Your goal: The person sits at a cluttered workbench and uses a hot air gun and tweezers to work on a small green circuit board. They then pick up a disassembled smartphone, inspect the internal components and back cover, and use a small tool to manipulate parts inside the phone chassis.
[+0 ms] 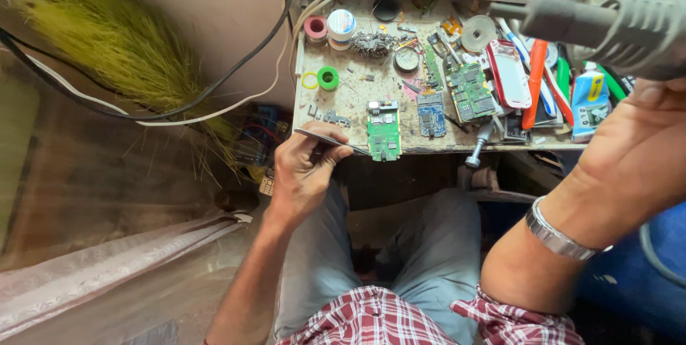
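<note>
At the front edge of the bench [343, 112], just past the fingertips of the left hand [304, 173], a green circuit board [384, 134] is lying flat with its lower end reaching the bench edge. The left hand is pinching a pair of metal tweezers [330, 140], and their tips are touching or nearly touching the board's left side; which one is hard to tell. The right hand [629, 166] is hovering well to the right of the board and closer to the camera, its fingers wrapped around the grey handle of a hot-air tool [607, 27]; its nozzle is pointing left, above the clutter and well apart from the board. The board is looking bare and out of any casing, so work on it seems under way rather than finished, with heat apparently not yet being applied. Just right of the green board a blue circuit board [431, 114] is lying, then a larger green board [470, 91] and a red and white phone shell [509, 73]. Beyond the left hand, rolls of tape [341, 25] and a green ring [328, 77] are sitting on the bench.
</note>
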